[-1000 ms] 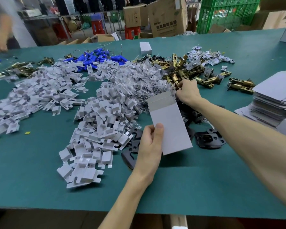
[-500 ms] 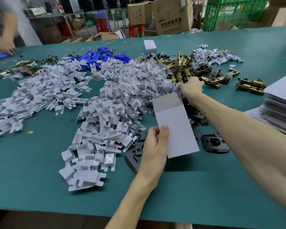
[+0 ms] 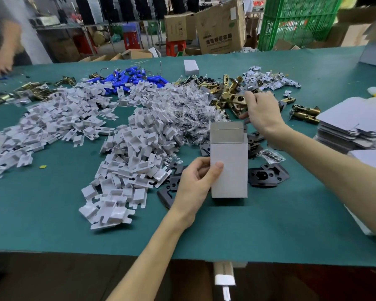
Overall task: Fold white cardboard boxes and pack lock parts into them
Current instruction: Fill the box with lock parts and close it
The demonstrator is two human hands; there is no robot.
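Note:
My left hand grips a folded white cardboard box by its left side. The box stands upright just above the green table, and its top flap is open. My right hand reaches past the box into a pile of brass latches. Its fingers and thumb curl round the end of one brass latch. Black lock plates lie beside and behind the box.
White cardboard inserts cover the left and middle, with bagged screws and blue parts behind. Flat box blanks are stacked at the right. A small closed white box lies far back. Another person's hand works at far left.
My left hand has turned the box from a backward lean to upright and drawn it nearer. My right hand has stayed in the brass pile and closed round a latch.

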